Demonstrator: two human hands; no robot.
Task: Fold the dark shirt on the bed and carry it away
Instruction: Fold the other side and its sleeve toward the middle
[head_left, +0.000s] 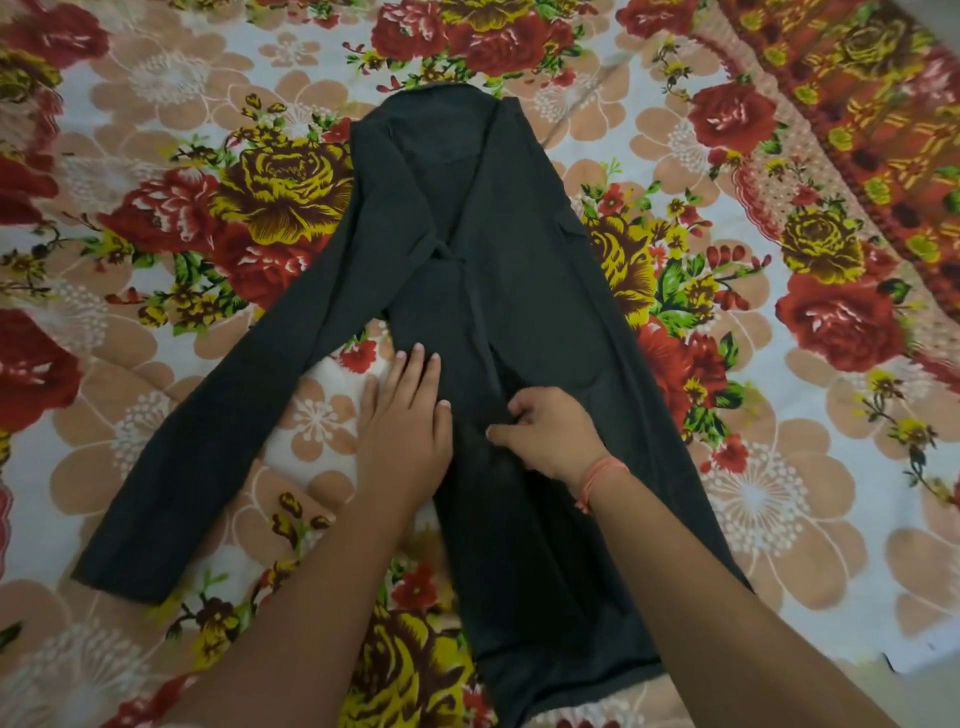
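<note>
The dark shirt (498, 249) lies flat on the flowered bed sheet (779, 405), collar at the far end and hem toward me. Its left sleeve (208, 441) stretches out diagonally to the lower left; the right side is folded inward over the body. My left hand (402, 421) lies flat with straight fingers on the shirt's left edge and the sheet beside it. My right hand (545, 434), with an orange thread at the wrist, pinches a fold of the dark fabric at the middle of the shirt.
The bed sheet covers the whole view, with red and yellow roses on white. A patterned orange border (857, 119) runs along the far right. A pale strip of bed edge (914, 670) shows at the lower right.
</note>
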